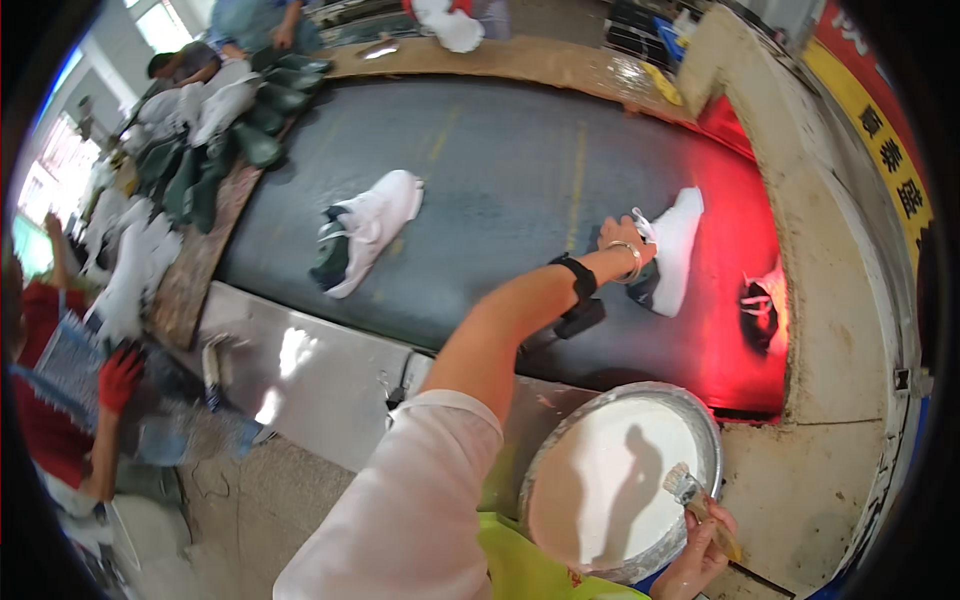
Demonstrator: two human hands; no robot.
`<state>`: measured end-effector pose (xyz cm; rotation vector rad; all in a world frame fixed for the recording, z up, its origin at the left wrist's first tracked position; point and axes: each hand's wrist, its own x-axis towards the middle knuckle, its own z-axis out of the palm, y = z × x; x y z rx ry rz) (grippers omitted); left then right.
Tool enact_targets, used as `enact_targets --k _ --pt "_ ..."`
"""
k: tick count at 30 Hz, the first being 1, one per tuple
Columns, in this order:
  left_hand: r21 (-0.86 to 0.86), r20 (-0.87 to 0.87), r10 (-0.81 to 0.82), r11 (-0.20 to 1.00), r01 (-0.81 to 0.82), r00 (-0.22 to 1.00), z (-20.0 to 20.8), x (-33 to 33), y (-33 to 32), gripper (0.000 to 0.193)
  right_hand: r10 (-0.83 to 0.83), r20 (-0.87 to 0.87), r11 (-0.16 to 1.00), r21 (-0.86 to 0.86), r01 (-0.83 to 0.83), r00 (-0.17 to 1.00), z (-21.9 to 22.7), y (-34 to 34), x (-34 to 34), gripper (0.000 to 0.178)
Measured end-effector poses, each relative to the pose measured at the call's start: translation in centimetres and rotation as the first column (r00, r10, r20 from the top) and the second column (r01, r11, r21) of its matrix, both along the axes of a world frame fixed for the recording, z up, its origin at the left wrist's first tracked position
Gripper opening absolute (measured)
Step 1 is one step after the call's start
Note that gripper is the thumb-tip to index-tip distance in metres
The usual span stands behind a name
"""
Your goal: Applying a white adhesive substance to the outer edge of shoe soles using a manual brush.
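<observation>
My left arm stretches across a dark conveyor belt (pixel 490 160). At its end, my left hand (pixel 625 238) is closed on the lace area of a white and dark green sneaker (pixel 680 245), its white sole side facing right. Lower right, my right hand (pixel 700 555) grips the handle of a flat paintbrush (pixel 690 490). The brush's bristles are over a round metal basin (pixel 712 440) of white liquid. A second white and green sneaker (pixel 375 225) lies on the belt to the left. One dark shoe with pale laces (pixel 757 310) sits in the red glow at right.
A pale housing with a red-lit opening (pixel 730 125) borders the belt's right end. Dark green shoe forms (pixel 260 140) and white bundles crowd the left. A co-worker's red-gloved hand (pixel 120 375) is at far left. Another brush (pixel 212 370) lies on the metal ledge (pixel 300 350).
</observation>
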<state>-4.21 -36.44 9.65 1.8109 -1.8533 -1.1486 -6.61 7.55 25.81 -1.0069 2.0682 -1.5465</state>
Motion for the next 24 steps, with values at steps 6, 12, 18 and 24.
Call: enact_targets --k 6,12,18,24 --pt "-0.433 0.797 0.026 0.720 0.542 0.603 3.3 29.9 2.4 0.110 0.024 -0.001 0.999 0.023 -0.024 1.000 0.8 0.9 2.6 0.024" --pt "-0.299 0.872 0.147 0.916 0.269 0.467 3.9 45.5 10.2 0.127 0.021 0.019 1.000 -0.014 -0.021 1.000 -0.2 0.9 3.3 0.027" --pt "-0.343 0.858 0.188 0.903 0.259 0.478 2.4 45.8 8.9 0.132 0.108 0.070 0.992 0.057 -0.112 0.992 1.5 -2.1 5.8 0.032" --pt "-0.341 0.769 0.105 0.901 0.266 0.631 3.1 49.8 6.2 0.129 0.088 -0.001 0.993 0.083 -0.088 0.996 2.2 -2.0 5.0 0.033"
